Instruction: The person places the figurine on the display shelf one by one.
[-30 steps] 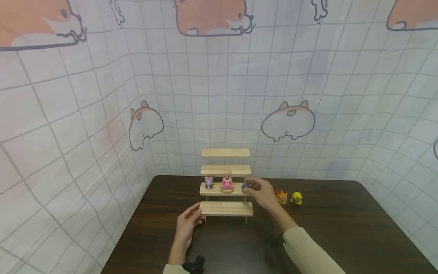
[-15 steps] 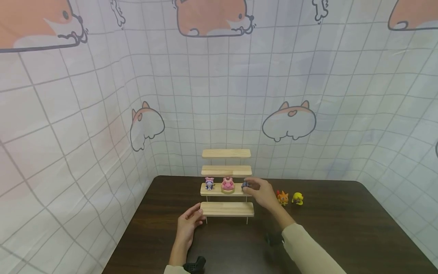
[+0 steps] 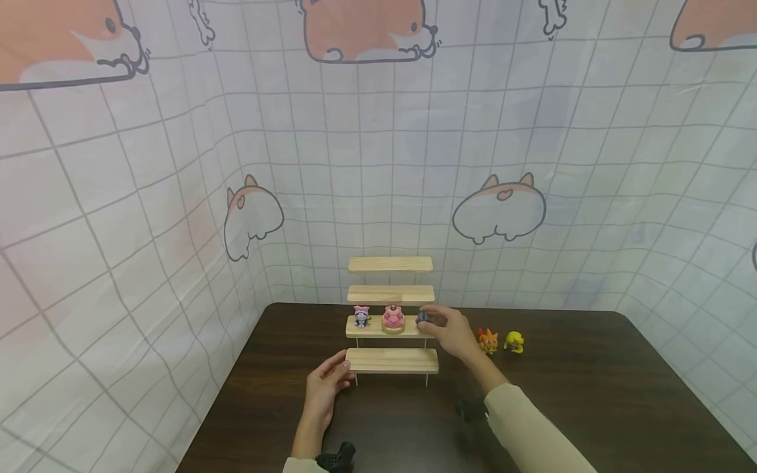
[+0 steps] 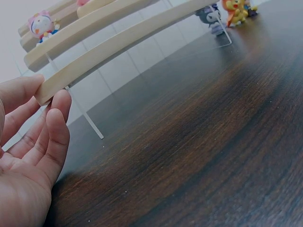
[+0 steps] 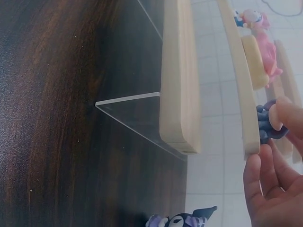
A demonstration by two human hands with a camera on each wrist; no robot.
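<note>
A tiered wooden display shelf (image 3: 391, 360) on clear supports stands on the dark table. My left hand (image 3: 322, 394) pinches the left end of its lowest board between thumb and fingers, as the left wrist view shows up close. On the second board from the bottom sit a pink-hooded figurine (image 3: 361, 317) at the left and a pink figurine on a round tan base (image 3: 393, 319) in the middle. At that board's right end my right hand (image 3: 452, 332) pinches a small dark blue figurine (image 5: 266, 124), partly hidden by the fingers. Its underside meets or nearly meets the board.
Right of the shelf, an orange figurine (image 3: 488, 341) and a yellow one (image 3: 514, 341) stand on the table (image 3: 568, 387). A black-and-purple figurine (image 5: 177, 221) shows at the bottom of the right wrist view. A grid-patterned cloth (image 3: 378, 144) hangs behind and along both sides.
My right hand has shifted slightly left with the dark blue figurine, along the board. The left hand keeps its hold on the lowest board.
</note>
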